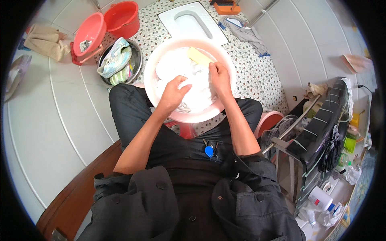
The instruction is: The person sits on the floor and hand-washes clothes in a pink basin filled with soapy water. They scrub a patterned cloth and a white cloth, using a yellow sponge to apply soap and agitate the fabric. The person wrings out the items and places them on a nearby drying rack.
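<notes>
A pale pink plastic basin (223, 110) sits before me between my knees, on a red support. Wet white cloth (197, 93) fills it, so bright that its folds are partly washed out. My left hand (173, 92) pinches the cloth near the basin's left side, thumb and forefinger towards the middle. Over the right side, my right hand (221, 79) has its fingers curled on the cloth. Its fingertips meet the near end of a yellow bar (199, 56), apparently laundry soap, which slants across the far part of the basin. What lies under those fingers is hidden.
Left of the basin, sneakers (116, 60) lie in a dark metal-rimmed bowl (138, 51), near a red bucket (122, 25) and a tilted pink basin (101, 27). A squat toilet (169, 18) lies beyond. At right are a pink bucket (271, 116) and a cluttered metal rack (291, 174).
</notes>
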{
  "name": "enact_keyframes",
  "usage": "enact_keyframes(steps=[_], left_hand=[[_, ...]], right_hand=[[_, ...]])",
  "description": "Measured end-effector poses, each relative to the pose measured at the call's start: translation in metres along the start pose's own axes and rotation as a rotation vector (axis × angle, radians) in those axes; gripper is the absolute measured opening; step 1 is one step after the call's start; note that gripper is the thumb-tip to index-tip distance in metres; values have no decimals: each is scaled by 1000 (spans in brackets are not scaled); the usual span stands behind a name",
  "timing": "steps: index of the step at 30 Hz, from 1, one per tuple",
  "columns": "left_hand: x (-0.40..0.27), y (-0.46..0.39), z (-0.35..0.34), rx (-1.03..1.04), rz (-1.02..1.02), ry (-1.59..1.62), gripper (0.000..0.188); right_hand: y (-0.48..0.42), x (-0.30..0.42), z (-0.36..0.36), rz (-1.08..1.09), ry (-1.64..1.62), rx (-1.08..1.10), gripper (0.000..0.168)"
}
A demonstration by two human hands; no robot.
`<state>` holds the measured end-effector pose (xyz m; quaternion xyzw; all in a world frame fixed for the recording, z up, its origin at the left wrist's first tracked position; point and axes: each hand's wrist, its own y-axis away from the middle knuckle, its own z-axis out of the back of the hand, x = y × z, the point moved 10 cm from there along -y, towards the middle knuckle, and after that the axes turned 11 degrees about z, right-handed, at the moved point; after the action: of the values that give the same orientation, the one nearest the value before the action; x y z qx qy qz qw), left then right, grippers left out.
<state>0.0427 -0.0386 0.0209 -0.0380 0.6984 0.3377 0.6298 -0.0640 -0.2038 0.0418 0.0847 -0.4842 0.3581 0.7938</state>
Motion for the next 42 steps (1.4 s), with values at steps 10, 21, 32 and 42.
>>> enact_keyframes(steps=[10,21,32,42], left_hand=[[19,14,0,151,349,502,28],[74,4,-31,325,552,539,26],[58,15,-26,142,537,186,29],[-9,14,-18,138,211,53,18]], right_hand=[[42,19,-10,-342,346,293,44],[70,-10,-45,-267,150,235,32],[67,-7,-45,-205,-268,207,21],[59,13,-20,-207,-708,-85,20]])
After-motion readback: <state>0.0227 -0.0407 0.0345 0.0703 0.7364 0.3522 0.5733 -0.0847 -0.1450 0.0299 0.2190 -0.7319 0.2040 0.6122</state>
